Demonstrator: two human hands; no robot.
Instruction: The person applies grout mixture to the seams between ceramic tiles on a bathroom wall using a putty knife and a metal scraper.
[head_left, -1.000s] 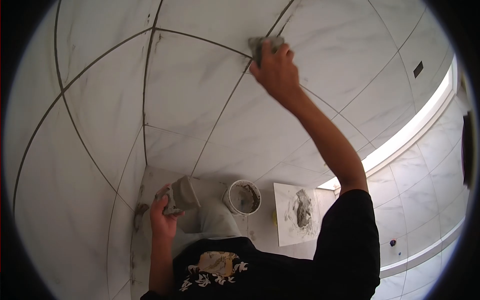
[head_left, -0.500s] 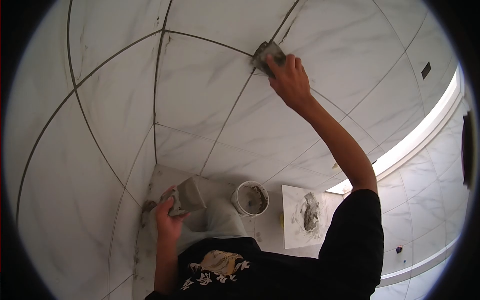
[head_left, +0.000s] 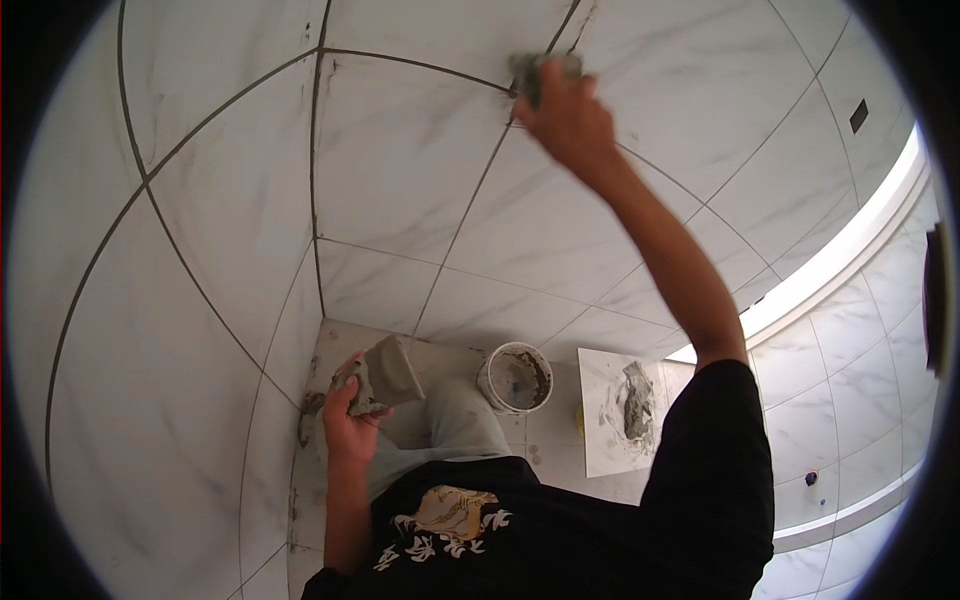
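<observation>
My right hand (head_left: 572, 125) is raised against the white marbled wall tiles (head_left: 420, 150). Its fingers are closed on a small flat scraper (head_left: 541, 76) smeared with grey grout, pressed where dark joints cross; motion blurs it. Low on the left, my left hand (head_left: 350, 425) grips a grey flat-faced scraper (head_left: 396, 370) by one end. Wet grout (head_left: 366, 390) is heaped on that end near my fingers. Dark grout fills several of the joints, while others look thin and pale.
A white bucket (head_left: 541, 377) with grout residue stands on the floor by my knee. To its right lies a white board (head_left: 600, 455) bearing a grout pile (head_left: 635, 405). A bright white-framed opening (head_left: 850, 255) curves along the right. A dark rectangular cutout (head_left: 859, 116) marks the wall.
My right hand has slid upward with the scraper along the joint crossing. My left hand has tilted its scraper slightly, and the view has shifted a little.
</observation>
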